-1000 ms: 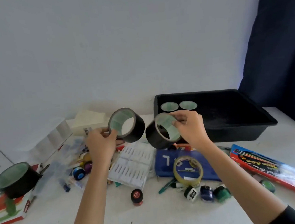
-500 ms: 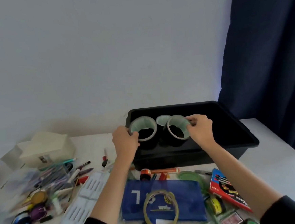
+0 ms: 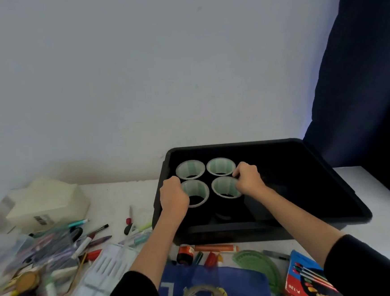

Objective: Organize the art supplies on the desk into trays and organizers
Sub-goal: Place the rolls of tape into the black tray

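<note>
My left hand [image 3: 173, 195] is curled round the left edge of the near-left roll [image 3: 198, 192]. Its back faces me, so the fingertips are hidden. My right hand [image 3: 247, 178] pinches the right rim of the near-right roll [image 3: 224, 187], thumb and fingers closed on it. Both rolls of black tape are inside the tray [image 3: 288, 224], cores facing up, side by side with a narrow gap between them. I cannot tell whether they sit on the tray floor or are held just above it.

Just behind them stand the far-left roll [image 3: 190, 169] and the far-right roll [image 3: 220, 166], also cores up. The four make a square in the tray's far-left corner. My right hand's knuckles are close to the far-right roll.

The tray sits at the right half of the worktop [image 3: 123, 195], its back edge near the wall and a dark curtain [image 3: 359, 88] behind its right corner.

A cream box [image 3: 49, 203] lies at the worktop's far left. In front of it a heap of pens [image 3: 45, 248] spreads toward the near-left corner, beside a white palette [image 3: 106, 278]. Along the near edge lies a blue pouch [image 3: 214, 286] between my forearms, with a green protractor [image 3: 257, 264] and a red box [image 3: 309, 279] to its right. An orange marker [image 3: 216, 248] and a small jar [image 3: 185, 253] lie just in front of the tray's near wall.
</note>
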`<state>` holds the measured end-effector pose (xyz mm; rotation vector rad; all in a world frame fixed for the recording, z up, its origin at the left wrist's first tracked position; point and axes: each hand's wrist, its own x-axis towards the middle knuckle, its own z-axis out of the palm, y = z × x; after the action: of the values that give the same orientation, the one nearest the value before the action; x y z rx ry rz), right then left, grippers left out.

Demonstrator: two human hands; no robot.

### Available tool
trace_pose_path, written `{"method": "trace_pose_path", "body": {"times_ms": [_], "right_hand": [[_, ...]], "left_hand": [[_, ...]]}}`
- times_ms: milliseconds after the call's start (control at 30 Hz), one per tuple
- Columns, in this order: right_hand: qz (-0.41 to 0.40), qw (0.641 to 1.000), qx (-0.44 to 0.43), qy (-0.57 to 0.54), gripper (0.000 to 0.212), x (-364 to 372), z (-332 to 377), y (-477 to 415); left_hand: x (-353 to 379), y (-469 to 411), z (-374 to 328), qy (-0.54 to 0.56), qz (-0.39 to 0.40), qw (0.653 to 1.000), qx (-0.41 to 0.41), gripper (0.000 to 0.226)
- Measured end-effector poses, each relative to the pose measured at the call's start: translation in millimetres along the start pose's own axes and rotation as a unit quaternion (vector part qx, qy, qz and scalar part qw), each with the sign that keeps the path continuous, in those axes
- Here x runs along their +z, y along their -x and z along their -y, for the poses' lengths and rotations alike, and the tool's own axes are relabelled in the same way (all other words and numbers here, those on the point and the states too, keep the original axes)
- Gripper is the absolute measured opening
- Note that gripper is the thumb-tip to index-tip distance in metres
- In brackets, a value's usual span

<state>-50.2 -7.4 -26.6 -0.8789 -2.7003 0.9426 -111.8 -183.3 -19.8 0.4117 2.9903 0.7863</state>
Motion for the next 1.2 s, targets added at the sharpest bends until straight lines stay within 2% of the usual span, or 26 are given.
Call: {"method": "trace_pose_path", "body": {"times_ms": [100,200,367,567,633,733,800,900,967,1033,1100,1200], "right_hand": [[-0.022,1.0,-0.014,0.006,0.028,5.9,-1.3,2.0],[-0.009,0.998,-0.041,0.038,0.039,10.1,-5.4,-0.8],[0.023,0.987,-0.08,0.14,0.044,14.5,-5.7,-5.7],[0.041,0.982,-0.099,0.158,0.053,11.5,-6.3,-6.7],[0.042,0.982,-0.103,0.153,0.051,12.1,-7.9,-6.4],[0.041,0.982,-0.107,0.151,0.046,14.7,-8.1,-5.0],[0.041,0.978,-0.101,0.177,0.045,15.0,-4.7,-2.8],[0.01,0.963,-0.089,0.255,0.045,12.0,4.0,4.7],[-0.029,0.962,-0.091,0.254,0.041,9.2,15.0,14.4],[-0.055,0.975,-0.116,0.179,0.034,6.7,29.3,25.6],[-0.068,0.981,-0.162,0.08,0.03,8.2,50.4,41.8],[-0.063,0.968,-0.237,-0.049,0.021,18.9,86.6,71.2]], "left_hand": [[5.4,0.2,-1.6,-0.03,-0.033,0.999,0.001,0.034],[11.5,1.4,-5.0,-0.064,-0.029,0.998,-0.001,0.016],[13.1,0.6,-5.3,-0.109,-0.026,0.993,0.022,0.028],[19.9,-3.1,-8.0,-0.228,-0.024,0.97,0.083,0.044],[18.5,-4.1,-7.7,-0.287,-0.033,0.952,0.102,0.038],[15.8,-1.3,-11.1,-0.366,-0.066,0.919,0.132,0.015],[16.8,0.3,-11.2,-0.382,-0.08,0.909,0.143,0.01],[17.1,-5.2,-3.9,-0.285,-0.087,0.947,0.123,0.017],[8.0,-4.7,1.5,-0.195,-0.085,0.969,0.128,0.021],[-5.7,0.8,7.2,-0.093,-0.106,0.98,0.137,0.023],[-24.5,13.6,18.8,0.007,-0.138,0.984,0.111,0.024],[-53.1,38.3,47.1,0.112,-0.201,0.972,0.046,0.021]]}}
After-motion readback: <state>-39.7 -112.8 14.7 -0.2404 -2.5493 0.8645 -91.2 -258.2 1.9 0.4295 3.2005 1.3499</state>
